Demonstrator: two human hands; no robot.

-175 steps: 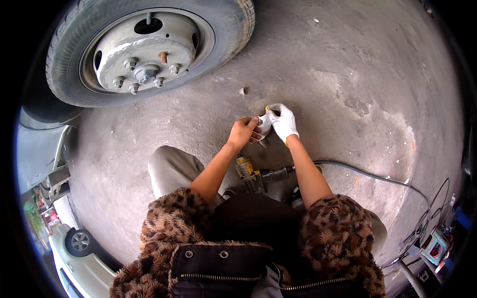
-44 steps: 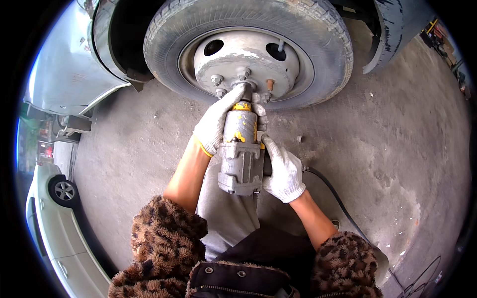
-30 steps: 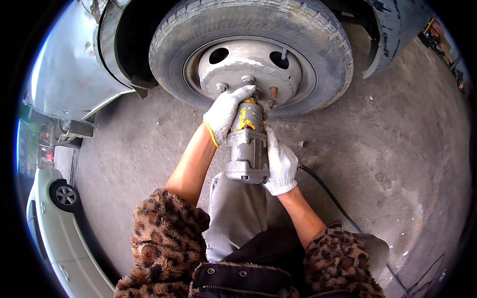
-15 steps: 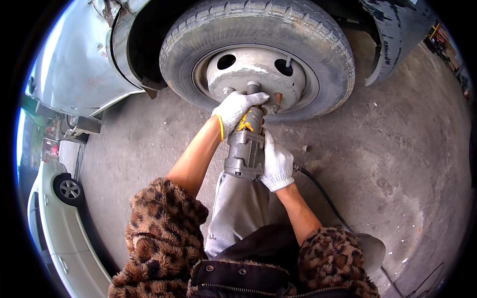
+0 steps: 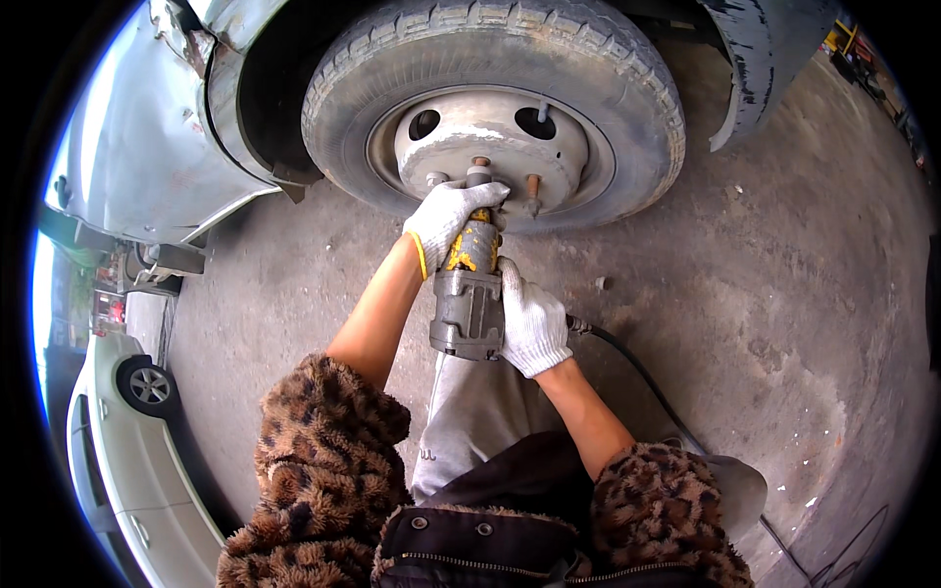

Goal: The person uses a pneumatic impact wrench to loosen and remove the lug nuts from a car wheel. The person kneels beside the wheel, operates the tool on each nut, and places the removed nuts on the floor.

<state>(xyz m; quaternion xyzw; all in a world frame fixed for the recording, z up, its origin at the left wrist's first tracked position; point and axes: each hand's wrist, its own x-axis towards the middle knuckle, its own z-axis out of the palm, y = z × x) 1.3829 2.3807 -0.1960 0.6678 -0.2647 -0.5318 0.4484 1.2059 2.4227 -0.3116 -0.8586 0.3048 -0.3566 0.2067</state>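
My gloved left hand [image 5: 443, 218] is wrapped round the front end of a grey impact wrench [image 5: 468, 309] with worn yellow paint. Lower down, my gloved right hand [image 5: 535, 319] grips its handle side, where the fingers are partly hidden. The wrench's socket [image 5: 478, 177] sits just in front of a rusty wheel stud [image 5: 481, 162] whose end shows beyond it; whether they touch I cannot tell. To the right a bare rusty stud [image 5: 533, 189] sticks out of the pale steel wheel [image 5: 490, 127]. A lug nut [image 5: 437, 179] shows on the left, inside the dusty tyre [image 5: 642, 127].
A black air hose [image 5: 637, 365] runs from the wrench across the concrete floor [image 5: 725, 284] at right. One loose nut [image 5: 603, 283] lies there. The damaged vehicle body [image 5: 137, 147] flanks the wheel at upper left; a white car [image 5: 137, 461] stands far left.
The impact wrench has drawn back slightly from the wheel, and a rusty stud now shows beyond the socket. Both hands keep their hold. The whole view has shifted a little.
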